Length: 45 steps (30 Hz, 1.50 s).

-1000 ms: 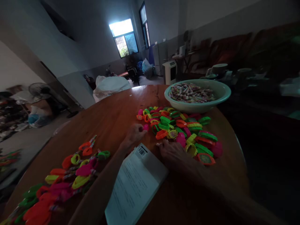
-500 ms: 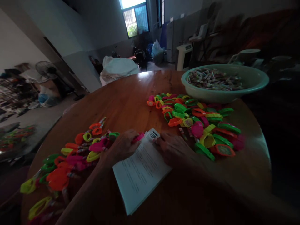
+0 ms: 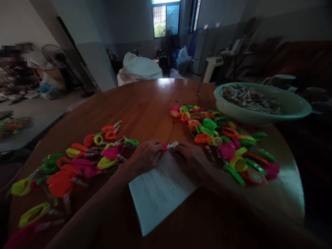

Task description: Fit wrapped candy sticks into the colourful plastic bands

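Observation:
My left hand [image 3: 148,155] is closed around a pink plastic piece [image 3: 164,148] at the top of a stack of printed sheets [image 3: 160,193]. Facing it, my right hand [image 3: 190,157] has its fingers bent over a small white piece [image 3: 172,145] beside the pink one; it looks like a label or wrapper, partly hidden by the fingers. The sheets lie tilted on the wooden table between my forearms. Left of them are bright plastic rings with candy sticks attached [image 3: 61,183]. Right of my right hand is a pile of similar coloured pieces [image 3: 228,150].
A pale green basin [image 3: 261,119] holding many small wrapped sticks stands at the table's right rear. The round wooden table [image 3: 145,100] fills the foreground. Beyond it are a white sack [image 3: 140,69], a window and a fan [image 3: 53,53]. A person is partly visible at far left.
The view has turned slightly left. The white piece with its barcode, flat at the top of the sheets before, now appears narrower and folded or tilted between my hands.

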{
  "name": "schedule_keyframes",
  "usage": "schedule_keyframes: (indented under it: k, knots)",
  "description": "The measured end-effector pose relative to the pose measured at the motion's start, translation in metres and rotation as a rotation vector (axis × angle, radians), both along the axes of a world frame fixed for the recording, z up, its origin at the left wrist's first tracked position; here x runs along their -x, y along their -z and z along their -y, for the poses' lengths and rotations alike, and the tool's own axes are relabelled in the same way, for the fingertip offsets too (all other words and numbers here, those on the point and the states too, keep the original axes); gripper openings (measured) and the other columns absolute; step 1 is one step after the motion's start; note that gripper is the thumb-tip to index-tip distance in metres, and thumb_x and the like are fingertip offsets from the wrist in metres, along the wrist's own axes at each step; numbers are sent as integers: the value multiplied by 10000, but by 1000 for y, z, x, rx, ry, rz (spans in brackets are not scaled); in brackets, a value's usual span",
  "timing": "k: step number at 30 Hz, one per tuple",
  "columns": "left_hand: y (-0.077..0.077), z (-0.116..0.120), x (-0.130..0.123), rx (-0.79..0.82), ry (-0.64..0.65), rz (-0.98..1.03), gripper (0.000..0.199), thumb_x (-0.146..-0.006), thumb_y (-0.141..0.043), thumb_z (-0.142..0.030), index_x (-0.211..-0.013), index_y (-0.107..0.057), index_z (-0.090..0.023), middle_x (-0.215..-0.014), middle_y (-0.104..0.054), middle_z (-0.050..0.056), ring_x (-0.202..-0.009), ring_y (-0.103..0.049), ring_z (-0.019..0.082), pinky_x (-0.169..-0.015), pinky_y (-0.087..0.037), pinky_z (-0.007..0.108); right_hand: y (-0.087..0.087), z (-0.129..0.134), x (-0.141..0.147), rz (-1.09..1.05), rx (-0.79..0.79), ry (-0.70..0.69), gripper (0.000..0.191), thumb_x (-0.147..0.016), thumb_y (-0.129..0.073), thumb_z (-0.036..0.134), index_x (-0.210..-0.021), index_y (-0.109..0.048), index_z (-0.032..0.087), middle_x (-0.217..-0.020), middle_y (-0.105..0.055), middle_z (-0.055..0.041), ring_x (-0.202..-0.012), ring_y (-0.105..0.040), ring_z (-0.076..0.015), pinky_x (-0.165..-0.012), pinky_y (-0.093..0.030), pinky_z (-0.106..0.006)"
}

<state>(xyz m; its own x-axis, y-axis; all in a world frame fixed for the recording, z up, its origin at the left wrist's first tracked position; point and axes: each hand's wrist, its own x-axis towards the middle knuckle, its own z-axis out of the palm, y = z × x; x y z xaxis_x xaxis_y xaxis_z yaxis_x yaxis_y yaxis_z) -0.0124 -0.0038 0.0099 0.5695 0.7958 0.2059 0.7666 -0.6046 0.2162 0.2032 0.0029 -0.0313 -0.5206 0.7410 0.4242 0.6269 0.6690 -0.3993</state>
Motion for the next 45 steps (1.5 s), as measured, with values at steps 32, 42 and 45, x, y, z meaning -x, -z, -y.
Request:
schedule_keyframes:
  k: [32,42,45]
  knots:
    - [3,-5,5,-41,54,17,195,-950,-479,-177,-965,-674,-162,-1050,-655,76,-988,-609,204,-869,-509,352,-17,1,3,483,-107,-104,320,-815,-444,12,-1069,-619,98,-1000,-592,-113,-800,-509,-190,-650,-323,-319]
    - [1,-4,2,-39,68,-3,203,-953,-468,-152,-971,-670,-149,-1034,-649,81,-976,-599,200,-864,-510,358,-8,-1,6,521,-208,-50,232,-866,-425,55,-986,-603,142,-951,-583,-91,-735,-482,-193,-550,-216,-334]
    - [4,-5,2,-43,78,23,215,-957,-453,-137,-949,-668,-147,-999,-646,76,-964,-596,194,-865,-508,360,-7,1,8,557,-263,-55,214,-882,-425,66,-988,-596,138,-971,-582,-107,-775,-490,-204,-564,-246,-333]
